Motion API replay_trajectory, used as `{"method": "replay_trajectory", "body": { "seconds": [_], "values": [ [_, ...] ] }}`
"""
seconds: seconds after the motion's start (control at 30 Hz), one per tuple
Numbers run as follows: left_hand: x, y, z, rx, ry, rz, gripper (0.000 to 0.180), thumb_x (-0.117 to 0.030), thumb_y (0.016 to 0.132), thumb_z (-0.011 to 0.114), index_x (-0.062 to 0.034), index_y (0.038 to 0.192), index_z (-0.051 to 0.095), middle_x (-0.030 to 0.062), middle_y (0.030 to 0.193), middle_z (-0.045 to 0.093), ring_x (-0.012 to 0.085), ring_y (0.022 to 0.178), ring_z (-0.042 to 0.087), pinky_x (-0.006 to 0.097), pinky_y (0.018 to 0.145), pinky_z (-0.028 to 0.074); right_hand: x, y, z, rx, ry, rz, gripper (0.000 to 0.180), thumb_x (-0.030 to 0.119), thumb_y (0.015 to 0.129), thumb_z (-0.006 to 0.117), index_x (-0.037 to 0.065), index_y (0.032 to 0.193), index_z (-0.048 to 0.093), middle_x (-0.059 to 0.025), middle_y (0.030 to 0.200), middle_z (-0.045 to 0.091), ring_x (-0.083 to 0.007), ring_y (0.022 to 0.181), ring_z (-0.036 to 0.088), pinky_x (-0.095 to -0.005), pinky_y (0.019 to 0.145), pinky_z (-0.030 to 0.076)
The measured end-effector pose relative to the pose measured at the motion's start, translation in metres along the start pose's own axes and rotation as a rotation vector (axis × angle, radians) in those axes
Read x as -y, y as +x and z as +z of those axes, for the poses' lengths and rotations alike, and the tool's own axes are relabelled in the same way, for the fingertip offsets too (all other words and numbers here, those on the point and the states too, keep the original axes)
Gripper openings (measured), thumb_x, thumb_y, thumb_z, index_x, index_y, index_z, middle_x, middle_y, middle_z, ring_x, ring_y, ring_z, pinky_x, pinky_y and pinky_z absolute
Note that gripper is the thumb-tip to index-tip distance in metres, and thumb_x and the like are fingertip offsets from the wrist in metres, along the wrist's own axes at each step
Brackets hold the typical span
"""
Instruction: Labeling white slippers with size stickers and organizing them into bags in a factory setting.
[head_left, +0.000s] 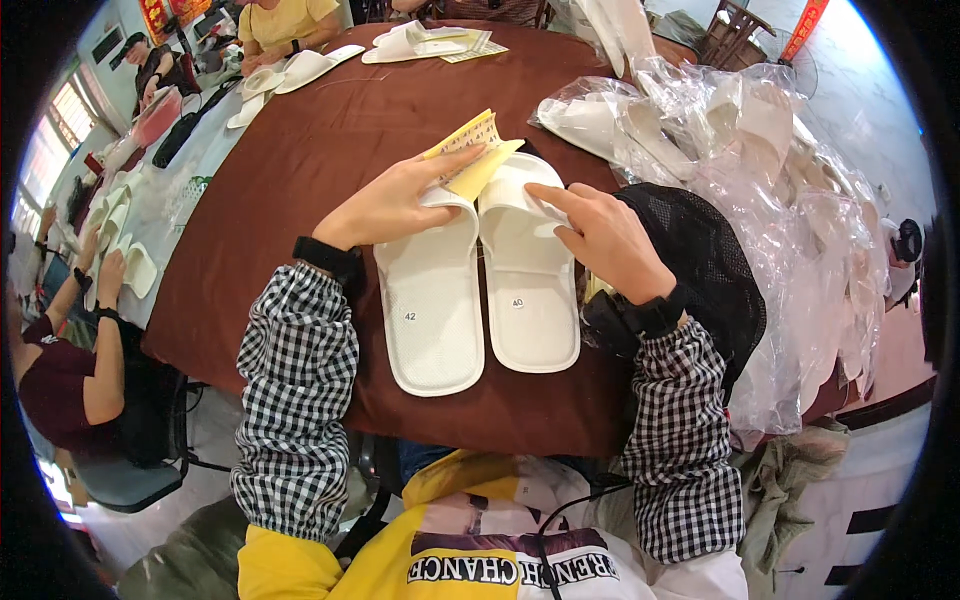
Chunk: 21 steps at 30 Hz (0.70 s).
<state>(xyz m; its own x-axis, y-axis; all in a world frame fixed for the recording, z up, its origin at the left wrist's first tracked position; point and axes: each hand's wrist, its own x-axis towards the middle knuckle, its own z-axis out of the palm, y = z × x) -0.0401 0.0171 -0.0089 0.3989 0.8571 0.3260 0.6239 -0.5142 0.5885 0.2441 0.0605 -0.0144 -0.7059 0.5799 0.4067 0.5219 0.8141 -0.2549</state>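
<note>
Bright, even daylight, window glare upper left, fisheye-bent dark rim, sharp centre.

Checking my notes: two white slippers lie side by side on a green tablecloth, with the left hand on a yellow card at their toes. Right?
Not quite. The head view shows the tablecloth is dark brown, not green. The two white slippers do lie side by side, and the left hand is on the yellow card.

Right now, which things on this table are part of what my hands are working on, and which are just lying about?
In hand:
- left hand on yellow paper card
- right hand on pair of white flat slippers

Lying about:
- clear plastic bags of slippers
- black mesh bag
- white slippers across the table
</note>
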Motion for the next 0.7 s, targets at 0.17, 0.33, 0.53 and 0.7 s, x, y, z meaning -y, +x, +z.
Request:
{"method": "replay_trajectory", "body": {
  "seconds": [0.17, 0.33, 0.53, 0.7],
  "values": [
    [-0.008, -0.007, -0.001, -0.021, 0.004, 0.019, 0.077, -0.019, 0.083, 0.072, -0.0102, 0.153, 0.04, 0.0221, 0.142, 0.053, 0.0286, 0.122, 0.057, 0.036, 0.106, 0.043, 0.009, -0.001, -0.005, 0.036, -0.005, -0.012, 0.056, 0.002, 0.081, 0.064, 0.014, 0.135, 0.059, -0.0135, 0.093, 0.059, -0.0325, 0.087, 0.061, -0.0423, 0.077, 0.05],
    [-0.009, -0.006, 0.001, -0.037, -0.008, -0.017, 0.072, -0.032, 0.089, 0.073, -0.0055, 0.149, 0.044, 0.021, 0.144, 0.052, 0.0304, 0.129, 0.053, 0.036, 0.108, 0.042, 0.024, -0.01, -0.024, 0.05, -0.007, -0.007, 0.049, 0.003, 0.081, 0.066, 0.012, 0.129, 0.062, -0.0127, 0.09, 0.057, -0.0308, 0.083, 0.062, -0.0395, 0.074, 0.051],
    [-0.003, -0.006, 0.001, -0.044, 0.006, -0.011, 0.069, -0.037, 0.091, 0.07, -0.0025, 0.146, 0.046, 0.0231, 0.141, 0.055, 0.0325, 0.129, 0.053, 0.037, 0.107, 0.042, 0.048, -0.016, -0.015, 0.249, 0.285, -0.127, 0.009, 0.012, 0.086, 0.064, 0.006, 0.092, 0.066, -0.0119, 0.089, 0.064, -0.0329, 0.084, 0.066, -0.0417, 0.073, 0.053],
    [0.001, -0.005, 0.003, -0.057, 0.064, 0.034, 0.067, -0.03, 0.091, 0.067, -0.0061, 0.149, 0.044, 0.0245, 0.144, 0.052, 0.0328, 0.129, 0.053, 0.038, 0.109, 0.04, 0.051, -0.017, 0.002, 0.222, 0.254, -0.099, 0.009, 0.008, 0.084, 0.066, 0.002, 0.089, 0.064, -0.0118, 0.086, 0.065, -0.0309, 0.079, 0.064, -0.0393, 0.071, 0.051]
  ]
}}
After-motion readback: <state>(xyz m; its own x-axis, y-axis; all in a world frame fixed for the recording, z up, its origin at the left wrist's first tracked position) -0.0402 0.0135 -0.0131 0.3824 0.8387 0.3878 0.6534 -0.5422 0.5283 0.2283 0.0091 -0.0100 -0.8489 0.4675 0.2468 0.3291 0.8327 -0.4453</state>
